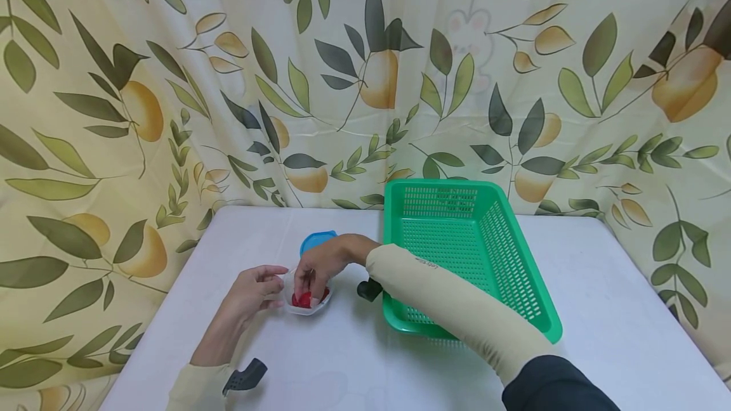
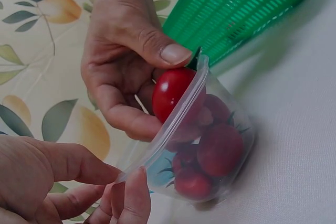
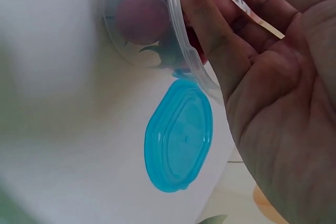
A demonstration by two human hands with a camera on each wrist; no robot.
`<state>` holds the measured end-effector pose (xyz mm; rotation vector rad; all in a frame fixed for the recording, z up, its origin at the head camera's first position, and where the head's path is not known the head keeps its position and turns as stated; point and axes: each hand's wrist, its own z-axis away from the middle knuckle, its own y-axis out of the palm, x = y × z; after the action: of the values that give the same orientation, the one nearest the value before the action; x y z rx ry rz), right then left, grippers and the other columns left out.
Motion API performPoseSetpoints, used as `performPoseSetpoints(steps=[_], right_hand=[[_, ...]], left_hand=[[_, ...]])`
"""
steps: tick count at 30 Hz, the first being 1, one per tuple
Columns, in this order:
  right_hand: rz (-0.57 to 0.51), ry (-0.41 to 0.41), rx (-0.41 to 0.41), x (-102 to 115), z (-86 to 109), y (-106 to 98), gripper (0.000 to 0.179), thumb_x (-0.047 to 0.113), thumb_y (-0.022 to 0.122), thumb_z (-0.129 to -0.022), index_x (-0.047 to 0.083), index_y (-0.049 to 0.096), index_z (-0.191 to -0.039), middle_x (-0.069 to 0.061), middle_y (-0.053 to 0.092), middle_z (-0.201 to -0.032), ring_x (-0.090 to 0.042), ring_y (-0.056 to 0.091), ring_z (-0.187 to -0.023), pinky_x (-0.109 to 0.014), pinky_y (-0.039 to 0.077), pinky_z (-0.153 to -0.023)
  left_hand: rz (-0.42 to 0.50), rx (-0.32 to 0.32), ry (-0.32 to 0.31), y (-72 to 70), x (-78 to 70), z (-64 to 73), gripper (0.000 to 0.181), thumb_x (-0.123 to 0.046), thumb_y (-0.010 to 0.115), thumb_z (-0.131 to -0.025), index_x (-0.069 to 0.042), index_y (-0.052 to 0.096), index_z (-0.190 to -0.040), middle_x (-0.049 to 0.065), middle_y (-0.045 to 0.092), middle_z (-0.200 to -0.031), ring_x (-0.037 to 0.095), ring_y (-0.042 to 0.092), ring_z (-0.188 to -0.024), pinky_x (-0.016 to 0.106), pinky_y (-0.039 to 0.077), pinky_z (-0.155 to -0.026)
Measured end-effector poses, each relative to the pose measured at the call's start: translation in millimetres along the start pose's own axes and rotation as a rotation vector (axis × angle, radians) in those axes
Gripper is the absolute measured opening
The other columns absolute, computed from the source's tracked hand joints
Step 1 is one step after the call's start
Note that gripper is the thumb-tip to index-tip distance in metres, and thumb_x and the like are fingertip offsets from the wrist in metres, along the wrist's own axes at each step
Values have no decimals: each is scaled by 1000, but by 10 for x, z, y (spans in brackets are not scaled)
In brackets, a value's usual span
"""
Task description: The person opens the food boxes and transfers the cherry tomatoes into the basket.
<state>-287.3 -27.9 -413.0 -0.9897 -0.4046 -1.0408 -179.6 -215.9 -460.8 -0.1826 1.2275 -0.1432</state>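
Observation:
A clear plastic container (image 2: 239,145) stands on the table with several small red tomatoes (image 2: 220,149) in it, some with green stems. My left hand (image 1: 251,293) pinches its rim between thumb and fingers, best seen in the left wrist view. My right hand (image 1: 322,265) reaches over the container's mouth. Between its thumb and fingers it grips one red tomato (image 2: 170,94) with a green stem, partly inside the rim. The right wrist view shows the palm (image 3: 283,93), while the held tomato is mostly hidden there.
Behind the container a blue lid (image 3: 178,135) lies on the white table (image 1: 342,366). To the right is a large green basket (image 1: 440,240), with my right forearm crossing over its near left part. A fruit-patterned curtain (image 1: 354,138) hangs behind the table.

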Motion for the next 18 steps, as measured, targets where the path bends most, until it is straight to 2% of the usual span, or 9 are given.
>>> performPoseSetpoints(steps=[18], right_hand=[[44,-8,-62,41,103,-62,29,16,78,-89,25,74,-116,10,66,-115,-9,59,-108,-24,56,-87]], left_hand=[[-1,2,9,-2,-2,7,35,-4,60,-98,3,61,-132,11,58,-99,24,59,-91,30,62,-71]])
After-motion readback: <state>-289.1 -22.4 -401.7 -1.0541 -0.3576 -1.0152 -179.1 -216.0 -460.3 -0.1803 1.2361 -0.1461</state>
